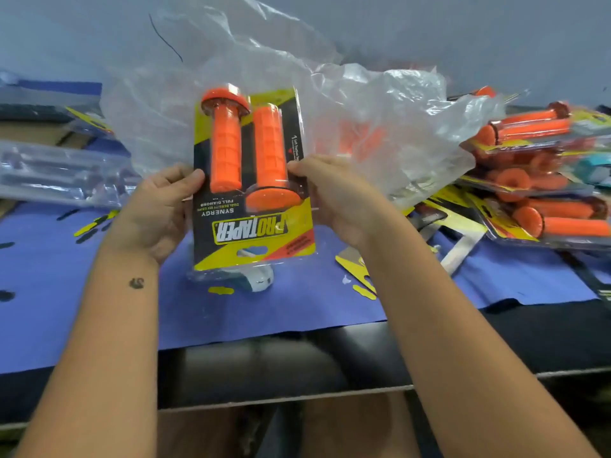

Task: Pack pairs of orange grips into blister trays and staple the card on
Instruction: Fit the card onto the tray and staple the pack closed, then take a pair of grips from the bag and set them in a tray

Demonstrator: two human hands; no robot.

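Observation:
I hold a blister pack [254, 226] upright above the table, its yellow and black card facing me upside down. Two orange grips [248, 150] lie side by side in its clear tray, one flange up and one flange down. My left hand [158, 209] grips the pack's left edge with the thumb on the front. My right hand [330, 196] pinches the right edge at about the same height. A white and blue stapler [261, 279] lies on the table under the pack, mostly hidden by it.
A big crumpled clear plastic bag [380, 127] with loose orange grips lies behind the pack. Finished packs [545, 180] are piled at the right. Empty clear trays [59, 173] sit at the left. Loose cards [456, 229] and punched scraps litter the blue sheet [82, 319].

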